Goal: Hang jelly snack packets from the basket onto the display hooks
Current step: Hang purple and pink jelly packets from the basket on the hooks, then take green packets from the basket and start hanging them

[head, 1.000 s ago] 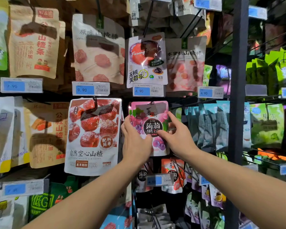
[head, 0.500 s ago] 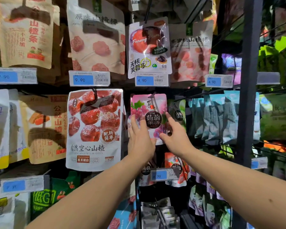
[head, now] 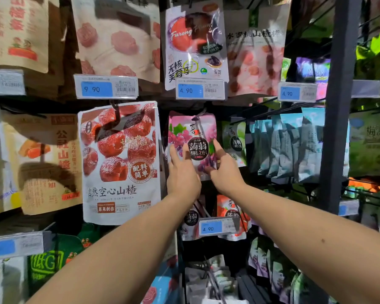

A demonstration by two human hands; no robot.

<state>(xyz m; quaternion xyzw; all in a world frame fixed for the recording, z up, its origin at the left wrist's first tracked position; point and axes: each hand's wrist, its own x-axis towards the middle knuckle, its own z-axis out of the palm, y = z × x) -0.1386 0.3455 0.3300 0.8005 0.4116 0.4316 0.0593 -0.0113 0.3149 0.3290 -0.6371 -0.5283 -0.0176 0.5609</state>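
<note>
Since the earlier frames our hands have slid lower on the pink jelly packet (head: 192, 137), and we have drawn closer to the rack, so the packet now sits higher and larger before us. It hangs upright from a thin hook (head: 203, 112) at its top edge, between the big white hawthorn bag (head: 119, 161) on its left and a green jelly packet (head: 234, 142) just beside it on the right.

Our left hand (head: 182, 174) meets the packet's lower left part, fingers spread and laid flat against its face; this grip is loose, not pinching. Our right hand (head: 223, 170) comes at the lower right corner, the forefinger stretched up along the right edge beside the round black label, the thumb tucked under near the bottom edge. We cannot tell for sure whether that grip pinches the packet or merely rests on it. So the packet stands above and between both hands, its upper half clear of them.

Above it a blue price tag (head: 200, 91) reads 4.90, and a plum bag (head: 194, 42) hangs over that. Below our wrists another price tag (head: 217, 227) reads 4.90, with red jelly packets (head: 228, 207) behind it. A dark upright post (head: 338, 106) stands well to the right.
</note>
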